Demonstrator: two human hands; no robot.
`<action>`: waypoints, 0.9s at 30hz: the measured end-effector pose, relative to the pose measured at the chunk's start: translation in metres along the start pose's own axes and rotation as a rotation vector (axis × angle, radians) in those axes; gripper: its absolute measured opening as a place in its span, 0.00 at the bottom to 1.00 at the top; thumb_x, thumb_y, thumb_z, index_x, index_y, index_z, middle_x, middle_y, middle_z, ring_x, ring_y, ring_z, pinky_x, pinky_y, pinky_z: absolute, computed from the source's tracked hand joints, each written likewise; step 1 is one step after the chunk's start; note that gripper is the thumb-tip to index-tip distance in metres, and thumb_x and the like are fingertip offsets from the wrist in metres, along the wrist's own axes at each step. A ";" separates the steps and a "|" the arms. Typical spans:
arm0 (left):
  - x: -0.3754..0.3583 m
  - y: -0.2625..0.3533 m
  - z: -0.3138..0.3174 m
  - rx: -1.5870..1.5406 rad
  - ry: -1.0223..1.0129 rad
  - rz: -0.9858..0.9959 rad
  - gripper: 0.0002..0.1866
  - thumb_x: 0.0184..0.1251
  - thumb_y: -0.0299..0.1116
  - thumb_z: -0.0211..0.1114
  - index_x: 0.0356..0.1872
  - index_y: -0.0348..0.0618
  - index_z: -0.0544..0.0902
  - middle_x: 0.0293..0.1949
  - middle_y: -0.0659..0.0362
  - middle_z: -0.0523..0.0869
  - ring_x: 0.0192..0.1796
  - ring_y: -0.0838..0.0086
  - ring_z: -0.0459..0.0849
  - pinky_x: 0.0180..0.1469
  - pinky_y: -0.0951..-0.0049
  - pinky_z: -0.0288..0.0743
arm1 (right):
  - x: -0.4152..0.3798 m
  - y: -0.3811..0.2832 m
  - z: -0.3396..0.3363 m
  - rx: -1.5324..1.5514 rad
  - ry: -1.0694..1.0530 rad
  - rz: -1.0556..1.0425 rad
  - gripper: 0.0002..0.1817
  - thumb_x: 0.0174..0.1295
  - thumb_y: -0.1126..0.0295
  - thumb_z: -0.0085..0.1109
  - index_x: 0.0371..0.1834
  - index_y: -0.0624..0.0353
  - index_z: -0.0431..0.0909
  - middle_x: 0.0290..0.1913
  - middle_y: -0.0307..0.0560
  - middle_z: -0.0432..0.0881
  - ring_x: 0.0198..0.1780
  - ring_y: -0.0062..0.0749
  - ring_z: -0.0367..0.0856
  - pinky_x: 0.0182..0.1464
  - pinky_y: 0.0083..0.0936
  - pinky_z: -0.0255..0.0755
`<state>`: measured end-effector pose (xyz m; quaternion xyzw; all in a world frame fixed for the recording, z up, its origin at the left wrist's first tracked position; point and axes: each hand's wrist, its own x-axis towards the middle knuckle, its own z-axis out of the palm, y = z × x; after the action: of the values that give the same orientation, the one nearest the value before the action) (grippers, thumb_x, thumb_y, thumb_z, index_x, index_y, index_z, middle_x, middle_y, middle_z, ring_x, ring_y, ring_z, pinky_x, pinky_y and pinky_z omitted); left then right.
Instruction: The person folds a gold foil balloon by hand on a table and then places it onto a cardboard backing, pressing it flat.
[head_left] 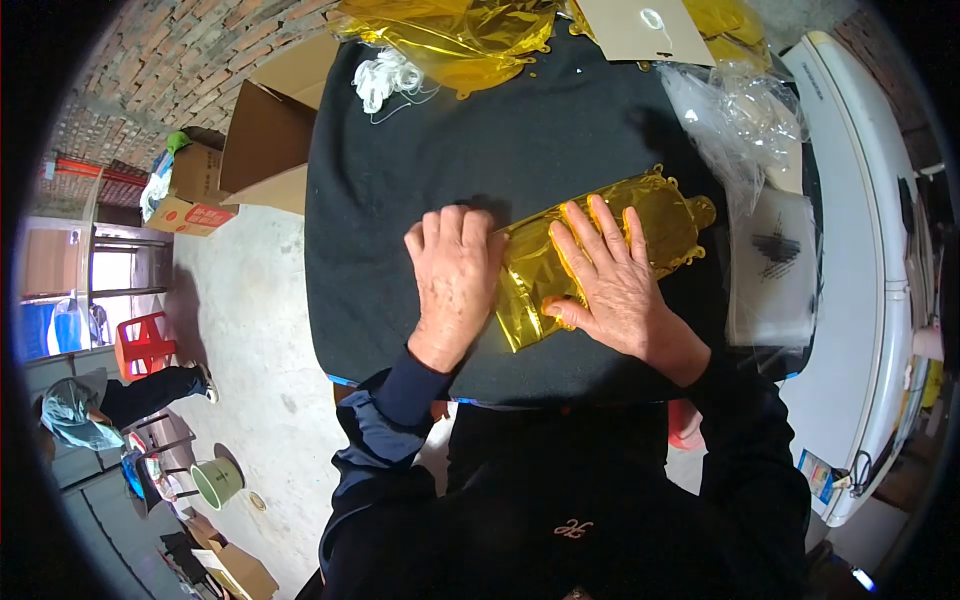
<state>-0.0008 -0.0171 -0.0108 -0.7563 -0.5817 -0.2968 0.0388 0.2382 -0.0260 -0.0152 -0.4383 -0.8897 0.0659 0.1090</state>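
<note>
R hand (615, 290) spread flat on gold foil (668, 222) atop blk-clothed counter (410, 170). L hand (455, 275) curled at foil's edge, grip unclear.

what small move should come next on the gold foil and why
Probably sweep the right hand toward the left end of the gold foil to smooth it: that end looks creased, the right hand lies spread on the foil, and the left hand is curled beside that end.
</note>
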 end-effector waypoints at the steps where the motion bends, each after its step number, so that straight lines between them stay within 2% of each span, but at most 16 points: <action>1: -0.002 0.005 -0.003 -0.039 0.005 0.037 0.15 0.67 0.31 0.76 0.51 0.40 0.83 0.50 0.53 0.84 0.54 0.56 0.82 0.64 0.51 0.71 | 0.000 0.000 0.000 -0.002 -0.002 0.003 0.56 0.63 0.32 0.69 0.86 0.60 0.66 0.90 0.57 0.58 0.92 0.60 0.45 0.89 0.68 0.33; 2: -0.006 0.012 -0.005 -0.075 -0.033 0.032 0.18 0.69 0.31 0.75 0.56 0.37 0.84 0.57 0.48 0.85 0.64 0.53 0.83 0.71 0.48 0.71 | 0.000 0.000 0.001 0.002 0.000 0.004 0.56 0.64 0.32 0.69 0.86 0.60 0.66 0.90 0.56 0.58 0.92 0.60 0.45 0.89 0.68 0.32; 4: -0.012 0.030 -0.013 -0.113 -0.106 0.083 0.26 0.75 0.37 0.72 0.68 0.34 0.81 0.71 0.41 0.81 0.79 0.48 0.76 0.81 0.44 0.66 | 0.000 0.001 0.002 0.011 0.004 0.005 0.55 0.64 0.33 0.68 0.87 0.59 0.65 0.90 0.56 0.58 0.92 0.60 0.44 0.89 0.68 0.32; 6: -0.024 0.042 -0.009 -0.148 -0.198 0.108 0.38 0.75 0.43 0.71 0.79 0.30 0.72 0.80 0.36 0.71 0.84 0.41 0.67 0.86 0.40 0.57 | 0.000 0.002 0.002 -0.006 -0.019 0.004 0.54 0.65 0.35 0.68 0.87 0.59 0.65 0.90 0.56 0.57 0.92 0.60 0.44 0.89 0.68 0.32; 7: -0.028 0.047 -0.009 -0.167 -0.269 0.097 0.42 0.81 0.52 0.63 0.83 0.29 0.66 0.83 0.36 0.67 0.86 0.41 0.63 0.87 0.39 0.56 | 0.000 0.002 0.002 -0.015 -0.029 0.004 0.53 0.66 0.36 0.68 0.87 0.59 0.64 0.90 0.56 0.57 0.92 0.60 0.44 0.89 0.69 0.32; 10: -0.035 0.046 0.005 -0.111 -0.272 0.107 0.43 0.85 0.58 0.56 0.83 0.30 0.66 0.83 0.36 0.67 0.87 0.41 0.62 0.87 0.40 0.55 | 0.000 0.001 0.002 0.007 -0.021 0.014 0.52 0.66 0.40 0.68 0.87 0.59 0.64 0.90 0.56 0.57 0.92 0.60 0.44 0.89 0.68 0.31; 11: -0.037 0.045 0.009 -0.080 -0.286 0.102 0.44 0.87 0.62 0.50 0.85 0.31 0.65 0.84 0.36 0.65 0.87 0.42 0.61 0.88 0.40 0.52 | 0.000 0.001 0.002 0.003 -0.024 0.014 0.51 0.67 0.40 0.67 0.87 0.59 0.64 0.90 0.56 0.57 0.92 0.60 0.44 0.89 0.68 0.31; 16: -0.038 0.048 0.008 -0.073 -0.329 0.077 0.44 0.87 0.62 0.49 0.86 0.33 0.63 0.86 0.38 0.62 0.89 0.44 0.57 0.89 0.41 0.48 | 0.000 0.008 0.002 -0.026 0.004 -0.033 0.47 0.71 0.46 0.65 0.88 0.58 0.64 0.90 0.55 0.56 0.92 0.55 0.45 0.89 0.66 0.31; 19: -0.037 0.048 0.007 -0.058 -0.356 0.063 0.43 0.88 0.61 0.49 0.86 0.34 0.63 0.86 0.40 0.62 0.90 0.45 0.54 0.90 0.42 0.45 | 0.005 0.011 -0.013 -0.059 0.015 -0.057 0.42 0.77 0.48 0.58 0.88 0.58 0.63 0.91 0.52 0.56 0.93 0.51 0.44 0.90 0.63 0.30; 22: -0.036 0.048 0.006 0.022 -0.403 0.087 0.42 0.88 0.59 0.50 0.86 0.34 0.62 0.87 0.41 0.61 0.91 0.46 0.52 0.90 0.43 0.44 | 0.019 0.005 -0.011 0.021 0.002 -0.095 0.39 0.82 0.47 0.48 0.89 0.59 0.61 0.92 0.50 0.56 0.93 0.46 0.44 0.90 0.60 0.29; 23: -0.037 0.047 0.007 0.060 -0.421 0.102 0.42 0.88 0.59 0.50 0.86 0.34 0.62 0.87 0.41 0.61 0.91 0.46 0.52 0.90 0.44 0.43 | 0.023 0.002 -0.012 0.013 -0.041 -0.125 0.40 0.84 0.43 0.42 0.90 0.59 0.60 0.92 0.48 0.57 0.94 0.43 0.44 0.91 0.59 0.27; 26: -0.038 0.047 0.012 0.035 -0.378 0.112 0.42 0.87 0.58 0.51 0.86 0.34 0.62 0.87 0.42 0.60 0.91 0.47 0.52 0.91 0.44 0.43 | 0.028 0.005 -0.002 0.118 -0.082 -0.149 0.41 0.84 0.42 0.41 0.90 0.57 0.59 0.92 0.48 0.57 0.94 0.41 0.44 0.91 0.58 0.24; 27: -0.037 0.047 0.012 0.022 -0.367 0.097 0.43 0.86 0.58 0.54 0.86 0.34 0.62 0.88 0.42 0.59 0.90 0.46 0.53 0.90 0.43 0.44 | 0.028 0.010 -0.002 0.060 -0.089 -0.110 0.41 0.84 0.41 0.42 0.90 0.56 0.59 0.92 0.47 0.57 0.94 0.41 0.45 0.91 0.59 0.24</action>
<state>0.0413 -0.0597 -0.0252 -0.8245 -0.5450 -0.1454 -0.0455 0.2294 0.0022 -0.0119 -0.3821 -0.9140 0.1062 0.0858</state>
